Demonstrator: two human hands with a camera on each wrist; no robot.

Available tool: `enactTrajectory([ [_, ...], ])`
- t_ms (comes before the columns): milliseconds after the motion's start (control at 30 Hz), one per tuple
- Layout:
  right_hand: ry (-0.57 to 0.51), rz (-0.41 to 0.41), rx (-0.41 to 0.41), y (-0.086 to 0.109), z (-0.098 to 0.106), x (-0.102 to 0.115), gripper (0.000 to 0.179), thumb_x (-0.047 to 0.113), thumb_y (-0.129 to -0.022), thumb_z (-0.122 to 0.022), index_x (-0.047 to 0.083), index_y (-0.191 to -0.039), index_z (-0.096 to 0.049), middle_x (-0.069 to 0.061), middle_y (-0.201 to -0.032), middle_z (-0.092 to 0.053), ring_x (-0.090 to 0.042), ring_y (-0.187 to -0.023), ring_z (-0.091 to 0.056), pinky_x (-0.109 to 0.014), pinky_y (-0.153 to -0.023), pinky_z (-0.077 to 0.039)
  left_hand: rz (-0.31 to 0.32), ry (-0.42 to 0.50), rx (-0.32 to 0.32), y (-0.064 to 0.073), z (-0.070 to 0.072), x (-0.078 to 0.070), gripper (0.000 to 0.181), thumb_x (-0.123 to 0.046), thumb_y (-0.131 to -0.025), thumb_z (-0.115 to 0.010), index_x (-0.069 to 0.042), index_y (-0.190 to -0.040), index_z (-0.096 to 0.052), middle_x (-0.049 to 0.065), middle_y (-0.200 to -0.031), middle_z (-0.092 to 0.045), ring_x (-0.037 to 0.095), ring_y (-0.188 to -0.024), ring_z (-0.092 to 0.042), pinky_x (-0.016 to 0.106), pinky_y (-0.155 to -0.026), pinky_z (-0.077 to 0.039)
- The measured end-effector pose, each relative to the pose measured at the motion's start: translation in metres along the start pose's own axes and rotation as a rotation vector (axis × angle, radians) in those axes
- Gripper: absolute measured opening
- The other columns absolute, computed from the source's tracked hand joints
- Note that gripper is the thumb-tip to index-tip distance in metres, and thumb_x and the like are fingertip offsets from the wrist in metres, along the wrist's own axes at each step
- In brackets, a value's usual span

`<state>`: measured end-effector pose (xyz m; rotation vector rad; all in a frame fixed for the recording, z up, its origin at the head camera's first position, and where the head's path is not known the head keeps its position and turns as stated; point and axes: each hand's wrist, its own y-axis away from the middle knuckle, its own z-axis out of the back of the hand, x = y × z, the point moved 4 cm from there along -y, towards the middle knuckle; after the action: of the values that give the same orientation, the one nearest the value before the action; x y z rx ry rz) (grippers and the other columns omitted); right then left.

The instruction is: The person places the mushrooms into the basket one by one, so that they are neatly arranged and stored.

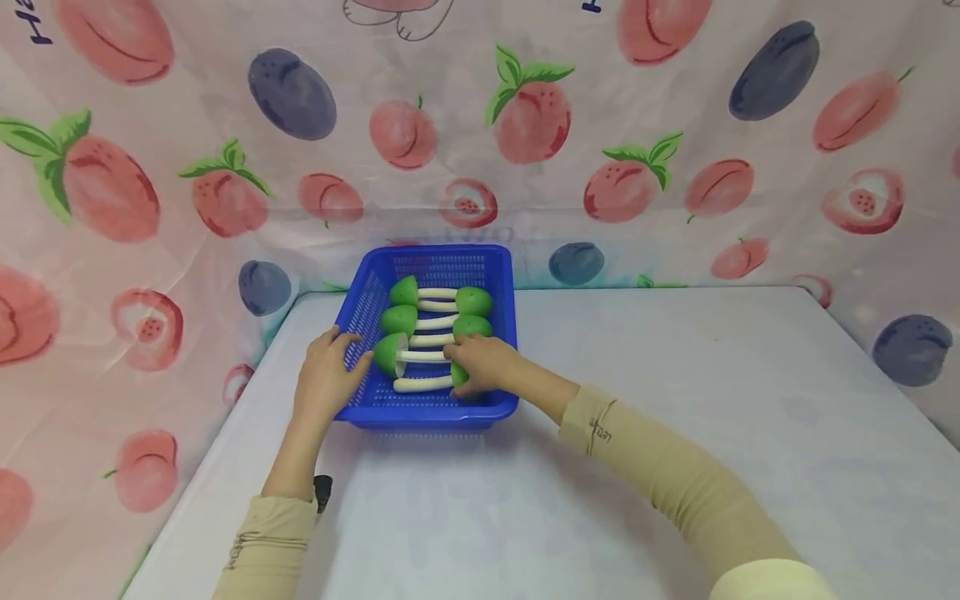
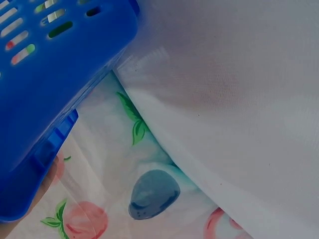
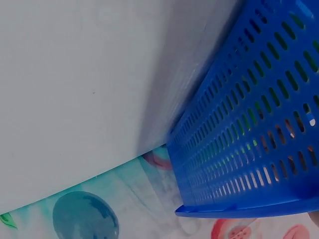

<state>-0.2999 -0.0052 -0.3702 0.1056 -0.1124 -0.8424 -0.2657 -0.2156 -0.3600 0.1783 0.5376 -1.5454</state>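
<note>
A blue slotted plastic basket holds several toy mushrooms with green caps and pale stems, lying in rows with caps to both sides. My left hand grips the basket's left rim; in the left wrist view a bit of that hand shows beyond the rim. Inside the basket, at the front right, my right hand holds a green-capped mushroom, its cap partly hidden under the fingers. Left of it lies another mushroom with its cap's pale underside showing. The right wrist view shows the basket's side wall, with green behind the slots.
The basket stands on a white-covered table, near its back edge. Behind and to the left hangs a fruit-print cloth. A small black object shows beside the left wrist.
</note>
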Motion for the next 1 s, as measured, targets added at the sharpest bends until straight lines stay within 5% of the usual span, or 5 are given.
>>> enactTrajectory([
  [467, -0.142, 0.047, -0.081, -0.0023, 0.0005, -0.0010, 0.048, 0.044, -0.084, -0.067, 0.014, -0.121, -0.060, -0.006, -0.119, -0.060, -0.023, -0.106, -0.058, -0.037, -0.088, -0.053, -0.022, -0.020, 0.005, 0.0028, 0.0024, -0.0010, 0.041, -0.024, -0.093, -0.054, 0.004, -0.122, -0.057, 0.034, -0.140, -0.038, 0.050, -0.132, -0.032, 0.063, -0.107, -0.030],
  [1000, -0.295, 0.080, -0.152, 0.0016, 0.0068, -0.0056, 0.042, 0.040, -0.088, -0.064, 0.007, -0.114, -0.063, -0.010, -0.112, -0.063, -0.018, -0.090, -0.057, -0.033, -0.081, -0.051, -0.020, -0.010, -0.001, 0.0023, 0.0017, -0.0025, 0.041, -0.024, -0.093, -0.055, 0.004, -0.122, -0.056, 0.035, -0.140, -0.038, 0.050, -0.132, -0.032, 0.063, -0.107, -0.030],
])
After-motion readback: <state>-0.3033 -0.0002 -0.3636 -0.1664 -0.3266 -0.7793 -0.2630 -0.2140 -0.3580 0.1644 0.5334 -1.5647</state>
